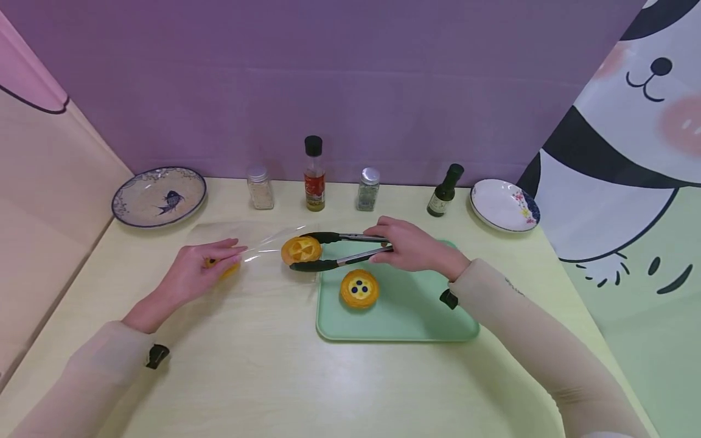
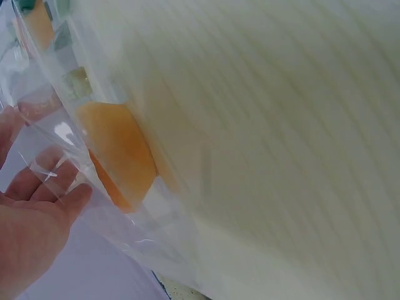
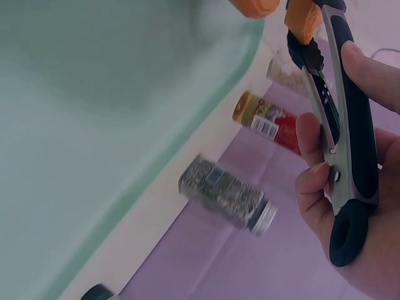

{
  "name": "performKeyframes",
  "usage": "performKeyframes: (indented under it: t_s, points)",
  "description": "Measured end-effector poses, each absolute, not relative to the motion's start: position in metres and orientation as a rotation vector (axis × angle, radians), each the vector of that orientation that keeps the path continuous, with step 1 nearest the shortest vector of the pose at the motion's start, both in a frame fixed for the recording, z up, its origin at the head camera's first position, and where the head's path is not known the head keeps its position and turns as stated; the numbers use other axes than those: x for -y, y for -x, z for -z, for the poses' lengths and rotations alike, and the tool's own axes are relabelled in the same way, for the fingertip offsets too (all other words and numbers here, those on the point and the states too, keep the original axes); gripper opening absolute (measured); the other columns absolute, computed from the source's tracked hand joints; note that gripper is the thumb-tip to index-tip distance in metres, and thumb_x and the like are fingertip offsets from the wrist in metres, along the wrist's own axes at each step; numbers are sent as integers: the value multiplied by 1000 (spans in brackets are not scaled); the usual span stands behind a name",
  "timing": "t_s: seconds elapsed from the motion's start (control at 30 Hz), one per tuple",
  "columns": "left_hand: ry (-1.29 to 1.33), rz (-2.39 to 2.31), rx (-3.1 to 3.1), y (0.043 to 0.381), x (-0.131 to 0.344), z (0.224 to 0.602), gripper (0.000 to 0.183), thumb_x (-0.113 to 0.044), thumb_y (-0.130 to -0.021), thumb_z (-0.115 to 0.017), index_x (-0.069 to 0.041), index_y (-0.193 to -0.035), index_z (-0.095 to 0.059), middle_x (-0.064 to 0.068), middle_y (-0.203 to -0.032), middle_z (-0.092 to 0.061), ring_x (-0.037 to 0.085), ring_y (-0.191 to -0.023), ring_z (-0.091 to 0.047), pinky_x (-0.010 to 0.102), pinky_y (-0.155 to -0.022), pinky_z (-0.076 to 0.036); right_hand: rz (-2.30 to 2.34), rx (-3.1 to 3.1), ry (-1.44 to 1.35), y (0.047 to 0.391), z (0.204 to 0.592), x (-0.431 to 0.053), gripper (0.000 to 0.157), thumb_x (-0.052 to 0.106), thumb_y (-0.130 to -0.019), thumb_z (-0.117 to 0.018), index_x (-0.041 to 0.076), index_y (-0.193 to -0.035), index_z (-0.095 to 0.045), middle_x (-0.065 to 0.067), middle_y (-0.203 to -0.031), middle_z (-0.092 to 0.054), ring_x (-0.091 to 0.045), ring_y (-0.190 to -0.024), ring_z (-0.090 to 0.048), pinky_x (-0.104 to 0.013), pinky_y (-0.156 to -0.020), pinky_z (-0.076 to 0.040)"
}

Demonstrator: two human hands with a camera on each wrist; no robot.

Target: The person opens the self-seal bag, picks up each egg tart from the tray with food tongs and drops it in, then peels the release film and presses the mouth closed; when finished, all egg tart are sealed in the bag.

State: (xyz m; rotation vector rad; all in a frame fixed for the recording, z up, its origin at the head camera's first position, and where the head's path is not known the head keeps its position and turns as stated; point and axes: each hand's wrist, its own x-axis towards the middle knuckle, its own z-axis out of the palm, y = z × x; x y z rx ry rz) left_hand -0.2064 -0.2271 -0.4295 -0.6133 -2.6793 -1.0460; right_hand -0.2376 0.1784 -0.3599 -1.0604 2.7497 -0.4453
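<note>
My left hand (image 1: pixel 186 277) pinches the edge of a clear plastic bag (image 1: pixel 268 243). A golden pastry (image 2: pixel 119 156) is inside the bag, partly behind the fingers in the head view. My right hand (image 1: pixel 413 246) grips black-and-silver tongs (image 1: pixel 317 266), whose black tips hold another golden pastry (image 1: pixel 302 250) between them. That pastry is at the bag's right end, by the tray's left edge; whether it is within the bag I cannot tell. On the green tray (image 1: pixel 416 333) lies a round pastry with dark dots (image 1: pixel 359 289), below the tongs.
Along the back stand a jar of pale grains (image 1: pixel 260 190), a red-labelled bottle (image 1: pixel 314 182), a silver-capped spice jar (image 1: pixel 368 190) and a small dark bottle (image 1: pixel 443 193). A fish-patterned plate (image 1: pixel 150 198) is at back left, a flowered plate (image 1: pixel 498 204) at back right.
</note>
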Motion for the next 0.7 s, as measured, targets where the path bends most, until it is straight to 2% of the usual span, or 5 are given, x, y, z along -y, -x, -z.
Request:
performKeyframes:
  t_s: [0.13,0.33,0.53,0.7]
  points:
    - [609,1040,2683,206,226,429,24,-6,-83,-70,-8,-106,-72,20,-117,-64,37,-107,-61,23,-43,-31,406,-2720,1107,243,361,-162,49,33,-86,-69,8,-126,-58,-6,-100,-57,-14,-75,-47,-29,-69,-41]
    - [624,1017,2681,208,226,430,23,-9,-84,-69,-9,-107,-72,19,-117,-64,37,-104,-63,23,-42,-30,340,-2693,1128,250,366,-138,49,37,-86,-67,11,-127,-58,0,-100,-54,-12,-78,-48,-27,-72,-42]
    - [630,1004,2682,207,226,432,23,-10,-85,-69,-9,-107,-72,18,-117,-64,36,-103,-63,21,-44,-36,324,-2667,1145,255,372,-117,50,37,-87,-66,12,-128,-57,-3,-101,-56,-13,-78,-48,-27,-73,-41]
    - [651,1009,2655,208,225,433,23,-10,-83,-71,-10,-106,-73,17,-116,-65,33,-103,-64,18,-52,-41,312,-2655,1153,258,377,-108,52,39,-86,-66,13,-129,-56,-4,-105,-57,-12,-79,-48,-25,-73,-42]
